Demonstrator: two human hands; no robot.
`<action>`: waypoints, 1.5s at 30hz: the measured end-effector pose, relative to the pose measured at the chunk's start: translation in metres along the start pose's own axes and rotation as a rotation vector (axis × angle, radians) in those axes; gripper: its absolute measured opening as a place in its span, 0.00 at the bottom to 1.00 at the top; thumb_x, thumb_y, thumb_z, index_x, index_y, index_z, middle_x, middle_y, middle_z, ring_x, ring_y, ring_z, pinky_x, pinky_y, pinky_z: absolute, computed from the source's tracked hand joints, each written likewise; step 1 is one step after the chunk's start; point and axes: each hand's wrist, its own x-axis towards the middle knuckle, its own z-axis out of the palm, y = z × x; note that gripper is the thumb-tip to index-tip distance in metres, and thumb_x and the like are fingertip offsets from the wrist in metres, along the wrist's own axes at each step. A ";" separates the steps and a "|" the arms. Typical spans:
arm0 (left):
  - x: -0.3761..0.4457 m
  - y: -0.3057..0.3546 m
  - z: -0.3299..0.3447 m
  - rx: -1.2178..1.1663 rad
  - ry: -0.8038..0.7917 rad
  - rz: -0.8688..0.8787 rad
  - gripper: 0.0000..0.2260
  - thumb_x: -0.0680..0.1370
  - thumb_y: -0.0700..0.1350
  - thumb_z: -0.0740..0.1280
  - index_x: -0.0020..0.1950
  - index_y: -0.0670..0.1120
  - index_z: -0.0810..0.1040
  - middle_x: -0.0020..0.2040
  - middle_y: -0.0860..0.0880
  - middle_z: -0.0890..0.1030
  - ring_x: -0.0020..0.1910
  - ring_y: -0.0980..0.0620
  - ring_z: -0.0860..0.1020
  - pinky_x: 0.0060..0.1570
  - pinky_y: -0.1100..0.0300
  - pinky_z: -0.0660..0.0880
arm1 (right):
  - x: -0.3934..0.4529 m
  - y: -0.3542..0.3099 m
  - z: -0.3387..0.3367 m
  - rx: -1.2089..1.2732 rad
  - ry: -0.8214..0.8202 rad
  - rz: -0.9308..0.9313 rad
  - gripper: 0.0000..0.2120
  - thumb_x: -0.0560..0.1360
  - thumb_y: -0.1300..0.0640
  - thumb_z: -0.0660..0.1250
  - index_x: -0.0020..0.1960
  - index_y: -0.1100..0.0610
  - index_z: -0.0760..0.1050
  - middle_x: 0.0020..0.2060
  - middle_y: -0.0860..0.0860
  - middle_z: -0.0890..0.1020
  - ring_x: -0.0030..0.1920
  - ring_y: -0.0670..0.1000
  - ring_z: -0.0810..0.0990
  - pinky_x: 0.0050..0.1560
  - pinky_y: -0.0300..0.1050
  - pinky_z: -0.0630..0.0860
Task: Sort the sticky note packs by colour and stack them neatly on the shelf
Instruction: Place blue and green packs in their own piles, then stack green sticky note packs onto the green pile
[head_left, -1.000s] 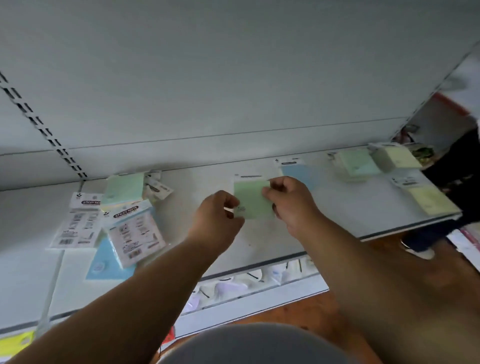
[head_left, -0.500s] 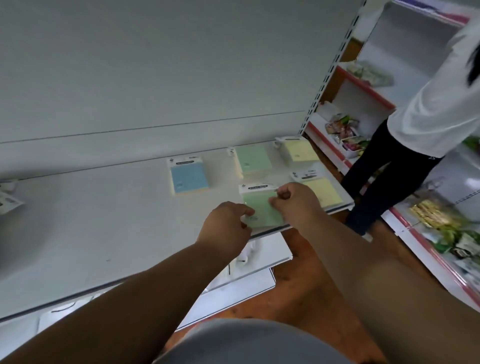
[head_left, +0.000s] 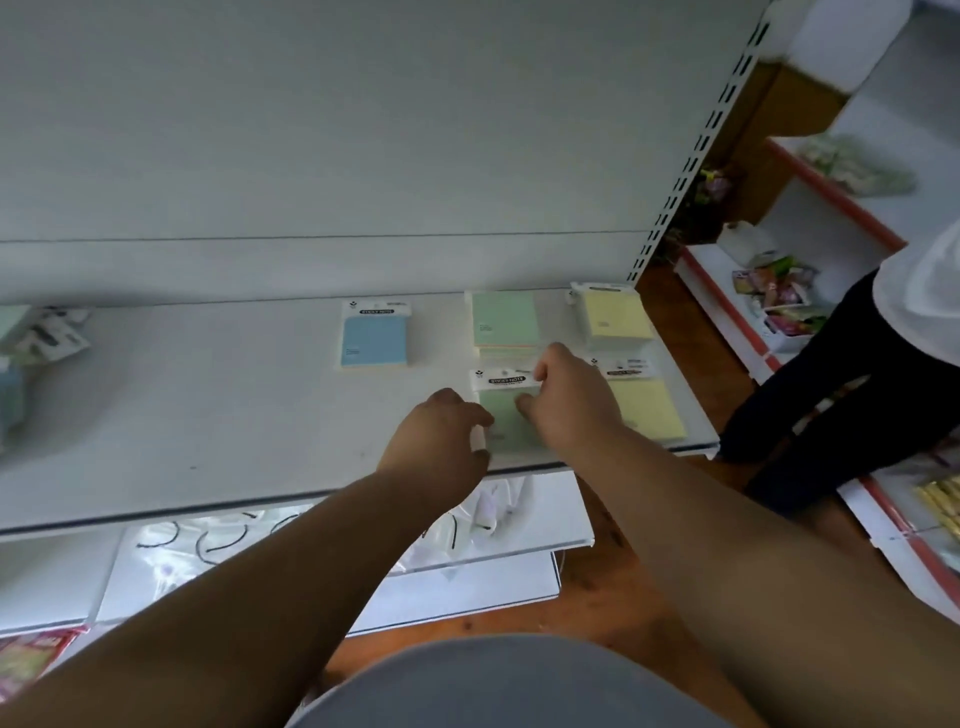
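A green sticky note pack (head_left: 506, 415) with a white header lies near the front edge of the white shelf (head_left: 234, 415). My left hand (head_left: 441, 441) grips its left edge with curled fingers. My right hand (head_left: 566, 400) pinches its right side, thumb on the green face. Behind it sits a stack of green packs (head_left: 504, 322). A blue pack (head_left: 374, 338) lies to the left. A stack of yellow packs (head_left: 615, 317) stands at the back right, and a single yellow pack (head_left: 644, 405) lies in front of it.
Unsorted packs (head_left: 41, 338) lie blurred at the shelf's far left. A lower shelf (head_left: 519, 525) holds clear-wrapped goods. A person in a white top and dark trousers (head_left: 841, 374) stands at the right, beside red-edged shelves of snacks (head_left: 774, 296).
Both hands carried the green pack from the shelf's middle to the right end, in front of the green stack. My view swung right with it.
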 end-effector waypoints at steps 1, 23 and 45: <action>-0.004 -0.005 -0.003 -0.013 0.023 -0.007 0.17 0.73 0.47 0.70 0.62 0.53 0.79 0.56 0.50 0.76 0.52 0.51 0.78 0.54 0.61 0.72 | -0.002 -0.006 0.002 0.040 0.002 -0.042 0.12 0.72 0.54 0.71 0.50 0.54 0.70 0.43 0.50 0.78 0.42 0.53 0.76 0.40 0.44 0.70; -0.118 -0.306 -0.226 0.110 0.346 -0.264 0.11 0.75 0.48 0.68 0.57 0.52 0.80 0.50 0.54 0.80 0.46 0.51 0.78 0.46 0.62 0.72 | -0.012 -0.375 0.146 0.319 -0.061 -0.440 0.07 0.73 0.51 0.67 0.49 0.51 0.72 0.42 0.45 0.79 0.38 0.47 0.74 0.39 0.39 0.66; -0.058 -0.394 -0.286 -0.332 0.277 -0.545 0.11 0.79 0.48 0.61 0.55 0.48 0.81 0.44 0.49 0.82 0.38 0.51 0.79 0.28 0.62 0.71 | 0.013 -0.493 0.195 0.692 -0.456 0.105 0.06 0.76 0.63 0.65 0.51 0.60 0.78 0.34 0.55 0.81 0.23 0.47 0.73 0.22 0.36 0.68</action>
